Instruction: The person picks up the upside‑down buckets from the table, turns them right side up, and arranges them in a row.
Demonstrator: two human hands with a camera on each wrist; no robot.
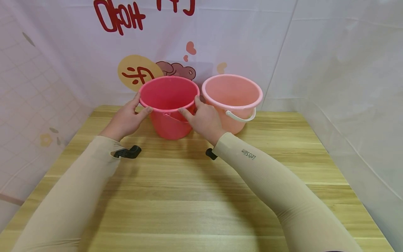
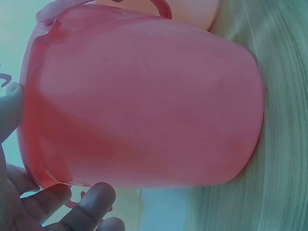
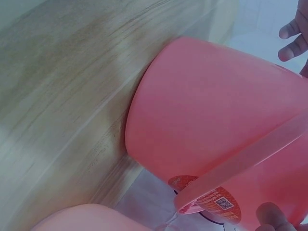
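Observation:
A deep pink bucket [image 1: 170, 126] stands upright on the wooden table, near the back wall. My left hand [image 1: 126, 119] holds its rim on the left, thumb over the near edge and fingers along the outside. On the opposite side, my right hand [image 1: 206, 120] grips the rim, its thumb also at the near edge. In the right wrist view, the bucket's pink handle [image 3: 240, 163] hangs down across its side, over a red sticker [image 3: 226, 204]. Close to the right hand stands a paler pink bucket [image 1: 231, 92] with a white handle [image 1: 240, 119].
The wooden table [image 1: 176, 210] stretches from the buckets toward me. Behind them hangs a white printed sheet [image 1: 239, 35] with red lettering and hearts; similar sheeting closes the left and right sides. Black camera mounts [image 1: 129, 152] project from both wrists.

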